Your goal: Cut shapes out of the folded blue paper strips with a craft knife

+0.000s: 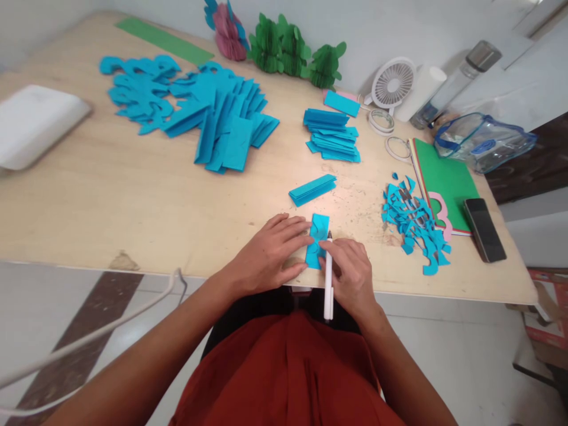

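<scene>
A small folded blue paper [318,234] lies at the table's near edge. My left hand [270,254] rests flat on its left side, fingers stretched out, pinning it down. My right hand [350,275] is closed around a white pen [328,284], whose tip touches the paper's right edge. A dark line is drawn on the paper. Just beyond lies another folded blue strip [312,189].
Blue cut shapes and folded sheets [213,118] cover the far left. A stack of folded blue paper [332,137] sits mid-back. Blue scraps [415,222], green card [446,180], a phone [484,229], tape rolls [381,121], a fan [393,83], green paper trees [288,50] stand right and back.
</scene>
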The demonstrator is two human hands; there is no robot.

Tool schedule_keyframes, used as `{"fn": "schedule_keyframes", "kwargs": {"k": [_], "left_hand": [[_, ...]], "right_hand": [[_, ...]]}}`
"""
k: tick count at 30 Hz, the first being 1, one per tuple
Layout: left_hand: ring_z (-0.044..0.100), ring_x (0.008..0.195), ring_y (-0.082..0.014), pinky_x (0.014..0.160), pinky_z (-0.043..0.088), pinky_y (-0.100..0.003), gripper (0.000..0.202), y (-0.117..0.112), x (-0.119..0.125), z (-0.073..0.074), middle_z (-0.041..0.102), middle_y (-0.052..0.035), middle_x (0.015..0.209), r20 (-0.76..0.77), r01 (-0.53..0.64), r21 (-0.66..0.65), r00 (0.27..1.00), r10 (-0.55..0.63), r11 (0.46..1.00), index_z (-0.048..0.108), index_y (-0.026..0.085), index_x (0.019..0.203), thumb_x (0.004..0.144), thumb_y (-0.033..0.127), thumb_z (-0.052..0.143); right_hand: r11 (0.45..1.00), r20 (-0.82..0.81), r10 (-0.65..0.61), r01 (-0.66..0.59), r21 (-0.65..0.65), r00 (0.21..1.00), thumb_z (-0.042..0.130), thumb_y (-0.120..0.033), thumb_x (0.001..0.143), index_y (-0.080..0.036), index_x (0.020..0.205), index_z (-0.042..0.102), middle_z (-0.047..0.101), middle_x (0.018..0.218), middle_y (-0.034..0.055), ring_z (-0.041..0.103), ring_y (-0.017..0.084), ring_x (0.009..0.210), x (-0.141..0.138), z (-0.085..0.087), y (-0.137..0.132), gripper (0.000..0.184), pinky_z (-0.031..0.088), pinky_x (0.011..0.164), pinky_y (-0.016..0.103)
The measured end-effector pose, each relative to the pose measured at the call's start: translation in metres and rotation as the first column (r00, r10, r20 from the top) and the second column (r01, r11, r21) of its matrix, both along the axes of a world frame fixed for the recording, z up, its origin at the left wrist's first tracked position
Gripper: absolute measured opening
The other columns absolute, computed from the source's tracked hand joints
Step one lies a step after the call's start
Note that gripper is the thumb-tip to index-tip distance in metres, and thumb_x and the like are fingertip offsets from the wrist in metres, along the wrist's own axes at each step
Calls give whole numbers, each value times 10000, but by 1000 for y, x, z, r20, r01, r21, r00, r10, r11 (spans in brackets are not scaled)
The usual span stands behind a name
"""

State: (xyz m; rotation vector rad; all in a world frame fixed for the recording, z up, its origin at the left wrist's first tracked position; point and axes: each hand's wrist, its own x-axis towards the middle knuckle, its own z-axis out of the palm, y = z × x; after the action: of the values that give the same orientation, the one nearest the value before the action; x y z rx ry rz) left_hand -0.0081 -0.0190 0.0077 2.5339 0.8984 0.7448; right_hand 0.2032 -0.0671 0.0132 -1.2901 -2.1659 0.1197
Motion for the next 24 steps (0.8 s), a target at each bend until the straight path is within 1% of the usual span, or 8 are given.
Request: {"fn": "schedule_keyframes", "kwargs": {"k": [5,10,19,24], "left_hand": [[497,1327,-305,1131,367,-533,355,0,0,0,593,-164,1363,0,3,-3,1000,-3,1000,608,158,1215,893,290,535],[498,1328,-301,1139,358,-528,388,1,-1,1,591,-148,1372,-6,6,-36,1000,-6,999,601,174,1238,867,283,564],[500,1320,-315,1133,354,-544,390,2,-1,-1,591,-170,1368,0,19,-35,1000,-19,999,610,128,1225,885,301,530],[495,1325,-306,1137,349,-539,396,2,-1,-1,589,-157,1376,-5,19,-51,1000,-20,999,606,148,1234,879,312,544]], "right_hand": [[1000,5,-3,3,-9,1000,526,-123,940,-185,1170,650,727,968,89,641,243,953,0,0,0,269,480,807,397],[1000,15,-10,10,-19,1000,525,-129,943,-198,1175,651,731,971,84,642,240,954,0,0,0,272,477,811,398],[1000,26,5,-5,1,1000,538,-126,946,-175,1158,640,730,974,89,636,240,946,-1,1,1,241,471,796,383],[1000,22,13,-13,1,1000,531,-130,948,-177,1162,637,727,977,92,631,238,944,-1,1,1,243,473,804,387]]}}
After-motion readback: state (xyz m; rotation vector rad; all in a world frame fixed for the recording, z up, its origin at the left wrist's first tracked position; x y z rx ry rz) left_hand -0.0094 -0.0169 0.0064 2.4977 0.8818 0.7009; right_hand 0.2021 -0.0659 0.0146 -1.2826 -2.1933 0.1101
